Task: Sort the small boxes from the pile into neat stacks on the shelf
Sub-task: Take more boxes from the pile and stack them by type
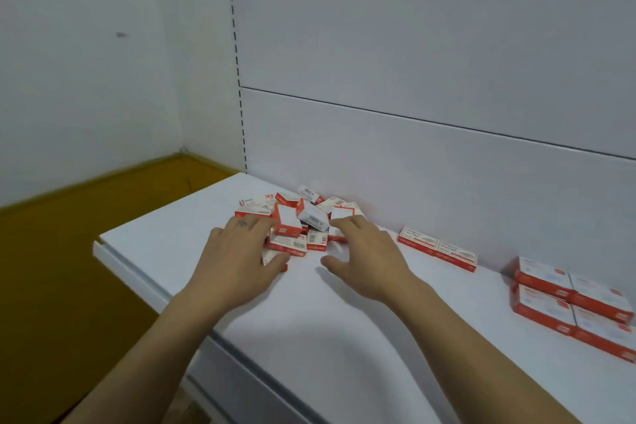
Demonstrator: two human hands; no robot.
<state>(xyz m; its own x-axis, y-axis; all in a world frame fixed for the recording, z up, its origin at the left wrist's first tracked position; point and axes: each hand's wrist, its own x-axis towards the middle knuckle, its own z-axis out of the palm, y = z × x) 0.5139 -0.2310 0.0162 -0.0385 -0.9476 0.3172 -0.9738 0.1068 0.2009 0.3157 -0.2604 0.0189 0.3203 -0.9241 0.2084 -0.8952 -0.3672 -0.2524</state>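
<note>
Pile of small boxes [299, 220] at frame centre, mostly unsorted. Two boxes [437, 248] laid mid-right; neat stacks [571, 303] lower right on shelf [344, 337]. Left hand [241, 251] and right hand [364, 251] spread, fingers on the pile's edge, gripping nothing.

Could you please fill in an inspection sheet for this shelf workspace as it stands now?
Surface: white shelf, flat, with a front lip.
Job's things: loose pile of red-and-white boxes against the back panel; two boxes lying flat side by side to its right; neat two-layer stack at the far right.
Clutter: nothing seen.
Grippers: left hand lies over the pile's front left, grip unclear; right hand reaches the pile's right side, fingers straight, holding nothing.
Cables: nothing seen.
Surroundings: white wall; yellow-brown floor on the left.
</note>
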